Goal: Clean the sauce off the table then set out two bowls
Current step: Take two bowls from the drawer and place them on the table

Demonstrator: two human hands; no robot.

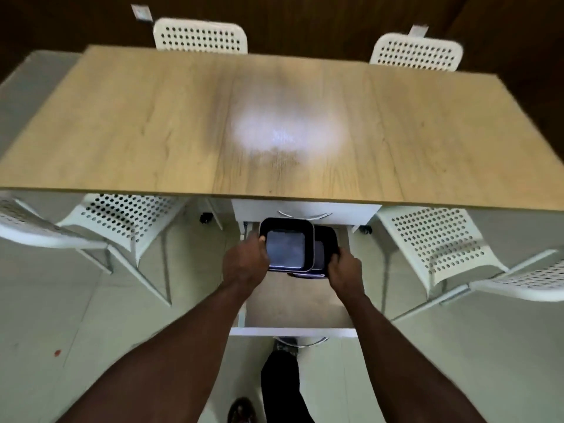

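Two dark square bowls hang over an open white drawer [293,331] below the wooden table [122,132]. My left hand [245,259] grips the left rim of the upper bowl [287,244], thumb on the rim. My right hand [345,270] holds the right edge of the lower bowl [326,239], which is partly hidden under the first. The tabletop shows a bright glare patch in its middle; I see no sauce on it.
White perforated chairs stand at the near left [122,218], near right [436,239], far left [200,36] and far right [416,51]. A closed drawer front [305,212] sits under the table edge. A red spot [57,353] marks the floor at left.
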